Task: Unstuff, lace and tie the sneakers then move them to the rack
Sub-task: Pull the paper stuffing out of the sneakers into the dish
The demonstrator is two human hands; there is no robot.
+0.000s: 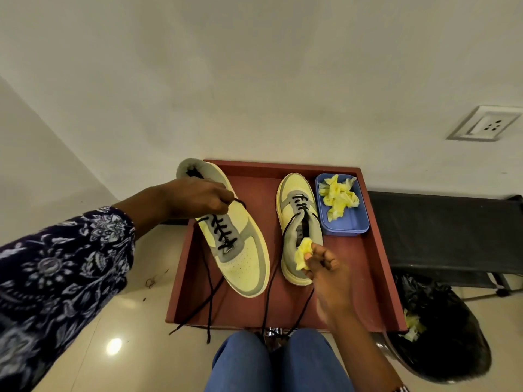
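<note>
While gripping sneaker point(237, 250), fingers point(308, 254) around paper point(302, 257).

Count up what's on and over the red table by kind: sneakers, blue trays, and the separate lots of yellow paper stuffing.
Sneakers: 2, one held by the left hand, one standing on the red table
Blue trays: 1
Yellow paper lots: 2, a heap in the tray, a wad pinched by the right hand
Total: 5
</note>
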